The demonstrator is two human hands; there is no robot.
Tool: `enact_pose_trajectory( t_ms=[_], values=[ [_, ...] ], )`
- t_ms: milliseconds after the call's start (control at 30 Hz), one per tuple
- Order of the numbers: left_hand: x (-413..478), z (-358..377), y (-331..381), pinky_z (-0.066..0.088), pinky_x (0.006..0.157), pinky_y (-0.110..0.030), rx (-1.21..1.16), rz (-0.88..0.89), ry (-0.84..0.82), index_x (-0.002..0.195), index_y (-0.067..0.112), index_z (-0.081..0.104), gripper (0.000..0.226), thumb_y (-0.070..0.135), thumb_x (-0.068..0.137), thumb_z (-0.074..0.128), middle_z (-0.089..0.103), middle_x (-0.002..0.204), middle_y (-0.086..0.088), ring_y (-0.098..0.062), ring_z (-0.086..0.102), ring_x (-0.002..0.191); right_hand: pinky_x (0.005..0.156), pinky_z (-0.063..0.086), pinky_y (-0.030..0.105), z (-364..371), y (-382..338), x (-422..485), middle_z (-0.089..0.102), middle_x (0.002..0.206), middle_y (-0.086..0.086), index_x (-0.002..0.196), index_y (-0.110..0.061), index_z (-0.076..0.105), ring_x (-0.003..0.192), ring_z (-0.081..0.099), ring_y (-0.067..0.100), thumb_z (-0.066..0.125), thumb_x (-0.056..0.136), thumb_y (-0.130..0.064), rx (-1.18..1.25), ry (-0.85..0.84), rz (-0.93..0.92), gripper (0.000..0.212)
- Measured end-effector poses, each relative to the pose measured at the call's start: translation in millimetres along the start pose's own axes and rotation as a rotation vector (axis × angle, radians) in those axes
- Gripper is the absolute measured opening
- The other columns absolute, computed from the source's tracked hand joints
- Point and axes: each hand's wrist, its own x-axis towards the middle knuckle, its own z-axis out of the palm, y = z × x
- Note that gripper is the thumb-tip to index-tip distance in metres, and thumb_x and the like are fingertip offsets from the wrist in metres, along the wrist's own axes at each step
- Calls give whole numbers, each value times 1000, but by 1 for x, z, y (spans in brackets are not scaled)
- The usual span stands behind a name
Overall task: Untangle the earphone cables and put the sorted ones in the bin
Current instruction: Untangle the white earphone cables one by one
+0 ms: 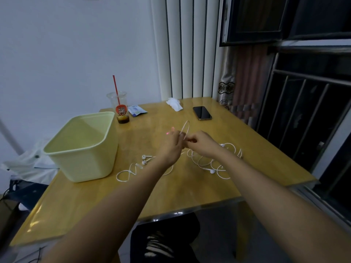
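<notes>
Midair, left hand [171, 147] and right hand [199, 142] pinch earphone cable [187, 123].

One wide-angle view, from the person's head, faces forward and down over the bench [171, 188]. It sits close: the near bench edge runs low in frame, and both forearms enter from 5 and 7 o'clock. The left hand [171, 147] and right hand [201, 143] meet just below centre, each pinching the earphone cables [212, 171]. The bin [81, 166] lies toward 9 o'clock, the wall [57, 54] toward 11, and the window bars [303, 111] toward 3, bowed by the lens.
</notes>
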Motion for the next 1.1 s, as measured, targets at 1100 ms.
enact_pose_trajectory(
  t_ms=[1100],
  values=[
    [-19, -48, -35, 37, 63, -30, -103, -403, 130, 87, 10, 71, 28, 23, 99, 50, 62, 85, -9, -17, 49, 67, 64, 44, 24, 10, 22, 8, 67, 87, -3, 102, -18, 72, 70, 55, 10, 60, 94, -18, 130, 171, 78, 15]
  ],
)
